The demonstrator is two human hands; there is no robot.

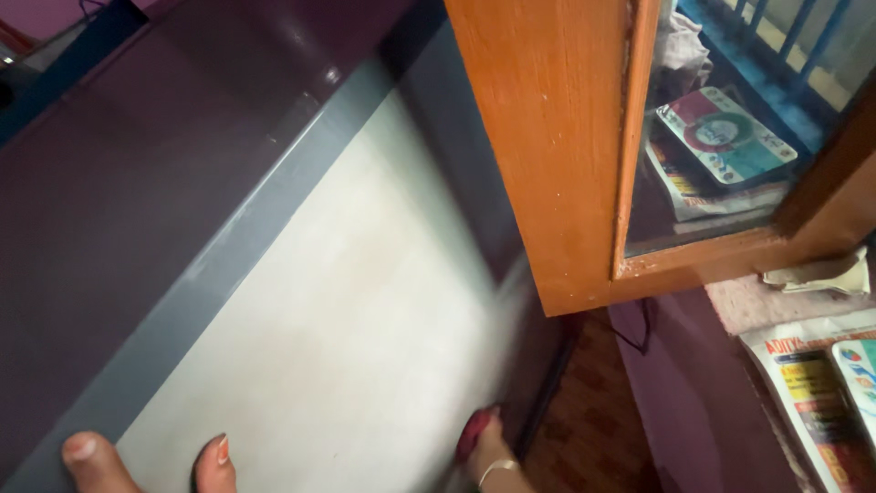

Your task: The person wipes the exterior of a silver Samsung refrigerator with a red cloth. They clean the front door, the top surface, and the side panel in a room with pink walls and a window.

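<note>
At the bottom left edge, the left hand [91, 456] clasps the near edge of the white, grey-framed panel [347, 301], which stands beside the wooden window frame [557, 155]. This looks like a steadying hold, and shifting the panel would call for clearing that frame. The blurred bangled limb [495, 461] by a red thing [474, 431] may be the right hand; I cannot tell its grip.

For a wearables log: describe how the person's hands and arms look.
Left hand: only two bare fingertips show, no ring or sleeve visible. What may be the right hand wears a thin silvery bangle, with something red at its tip.
</note>
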